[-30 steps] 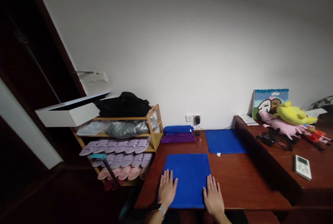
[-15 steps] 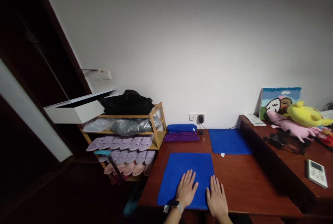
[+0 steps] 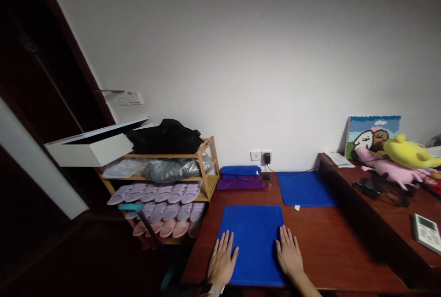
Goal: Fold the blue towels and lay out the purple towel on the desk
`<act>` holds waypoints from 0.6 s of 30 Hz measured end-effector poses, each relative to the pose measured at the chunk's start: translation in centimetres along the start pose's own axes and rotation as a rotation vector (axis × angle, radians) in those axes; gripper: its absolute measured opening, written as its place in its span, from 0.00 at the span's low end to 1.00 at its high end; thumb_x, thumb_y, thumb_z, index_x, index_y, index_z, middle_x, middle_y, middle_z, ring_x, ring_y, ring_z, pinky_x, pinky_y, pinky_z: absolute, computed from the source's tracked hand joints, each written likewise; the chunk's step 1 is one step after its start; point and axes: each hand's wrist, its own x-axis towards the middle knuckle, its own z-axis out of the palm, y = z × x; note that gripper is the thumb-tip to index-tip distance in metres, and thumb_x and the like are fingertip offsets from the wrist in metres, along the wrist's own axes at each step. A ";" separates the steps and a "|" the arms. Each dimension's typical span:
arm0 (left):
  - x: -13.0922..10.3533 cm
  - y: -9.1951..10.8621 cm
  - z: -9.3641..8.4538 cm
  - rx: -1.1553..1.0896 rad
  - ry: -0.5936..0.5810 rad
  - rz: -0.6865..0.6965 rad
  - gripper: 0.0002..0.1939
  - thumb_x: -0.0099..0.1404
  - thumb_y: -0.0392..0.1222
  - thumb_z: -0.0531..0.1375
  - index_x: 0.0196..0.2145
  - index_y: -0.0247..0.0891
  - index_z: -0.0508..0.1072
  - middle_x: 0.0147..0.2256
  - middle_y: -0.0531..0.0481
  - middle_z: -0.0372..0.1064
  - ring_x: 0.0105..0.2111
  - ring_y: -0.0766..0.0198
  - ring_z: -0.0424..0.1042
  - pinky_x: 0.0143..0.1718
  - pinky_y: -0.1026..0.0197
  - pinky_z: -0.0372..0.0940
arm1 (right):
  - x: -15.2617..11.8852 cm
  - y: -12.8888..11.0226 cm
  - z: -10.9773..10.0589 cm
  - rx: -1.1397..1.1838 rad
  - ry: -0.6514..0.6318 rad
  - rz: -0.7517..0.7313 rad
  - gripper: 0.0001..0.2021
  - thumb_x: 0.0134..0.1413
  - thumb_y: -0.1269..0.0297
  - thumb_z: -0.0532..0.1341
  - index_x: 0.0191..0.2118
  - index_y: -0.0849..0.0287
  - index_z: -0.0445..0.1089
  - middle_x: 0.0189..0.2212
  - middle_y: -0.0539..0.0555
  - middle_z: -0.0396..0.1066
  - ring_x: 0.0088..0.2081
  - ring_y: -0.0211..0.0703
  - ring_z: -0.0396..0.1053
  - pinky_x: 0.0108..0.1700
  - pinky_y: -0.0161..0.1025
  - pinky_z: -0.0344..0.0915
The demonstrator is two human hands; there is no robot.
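A blue cloth (image 3: 257, 246) lies flat on the brown wooden table (image 3: 330, 246), close to its front edge. On the cloth's left edge rests my left hand (image 3: 222, 260), palm down with the fingers stretched out. My right hand (image 3: 288, 251) lies flat over the right edge, fingers extended and holding nothing. Further back, a second blue cloth (image 3: 305, 189) is spread on the table, with a small white tag (image 3: 296, 208) at its front edge. Folded blue cloth (image 3: 237, 171) and folded purple cloth (image 3: 237, 182) are stacked by the wall.
At left, a wooden shoe rack (image 3: 206, 168) holds several slippers (image 3: 165, 193), a black bag (image 3: 165, 137) and a white box (image 3: 93, 152). A raised desk at right carries a pink plush toy (image 3: 389, 172), a yellow plush toy (image 3: 406, 151), a calculator-like device (image 3: 428, 232) and a cabled charger (image 3: 374, 190).
My left hand has slid left from the middle of the cloth to its left edge. My right hand has stayed at the right edge, moving only slightly. The view has shifted a little.
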 end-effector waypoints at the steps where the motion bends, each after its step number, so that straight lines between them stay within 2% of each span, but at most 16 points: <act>1: 0.0 -0.1 0.1 -0.002 -0.001 -0.001 0.34 0.76 0.61 0.40 0.72 0.44 0.48 0.72 0.49 0.44 0.72 0.56 0.46 0.72 0.45 0.46 | 1.2 -0.2 -0.6 0.001 -0.001 -0.007 0.34 0.68 0.52 0.34 0.74 0.63 0.42 0.74 0.51 0.39 0.74 0.48 0.37 0.73 0.51 0.38; 5: 0.0 -0.6 0.5 0.004 0.013 0.008 0.33 0.76 0.60 0.42 0.72 0.45 0.45 0.72 0.50 0.44 0.72 0.54 0.47 0.71 0.43 0.48 | 6.5 -1.0 -2.5 -0.012 -0.039 0.015 0.33 0.68 0.54 0.34 0.74 0.63 0.38 0.75 0.49 0.35 0.74 0.47 0.35 0.73 0.49 0.37; 8: -0.1 -0.9 1.1 0.021 0.031 0.010 0.33 0.76 0.58 0.43 0.72 0.47 0.43 0.72 0.51 0.44 0.71 0.54 0.47 0.71 0.44 0.50 | 9.3 -1.3 -2.3 -0.011 -0.054 0.027 0.34 0.68 0.54 0.35 0.74 0.64 0.39 0.75 0.51 0.36 0.74 0.47 0.35 0.73 0.49 0.36; 15: -0.2 -2.0 1.9 0.030 -0.003 0.005 0.31 0.76 0.56 0.44 0.72 0.50 0.43 0.72 0.54 0.44 0.70 0.54 0.50 0.69 0.44 0.55 | 10.9 -0.6 0.4 0.009 0.000 -0.001 0.35 0.68 0.52 0.35 0.74 0.66 0.37 0.75 0.52 0.35 0.74 0.46 0.33 0.74 0.49 0.32; 18: 1.2 -0.4 0.9 0.021 0.053 0.028 0.31 0.76 0.53 0.45 0.72 0.53 0.41 0.72 0.56 0.44 0.70 0.54 0.50 0.69 0.44 0.56 | 11.0 -0.5 0.7 0.027 0.005 0.000 0.35 0.67 0.52 0.35 0.73 0.66 0.38 0.74 0.52 0.36 0.74 0.47 0.33 0.74 0.50 0.32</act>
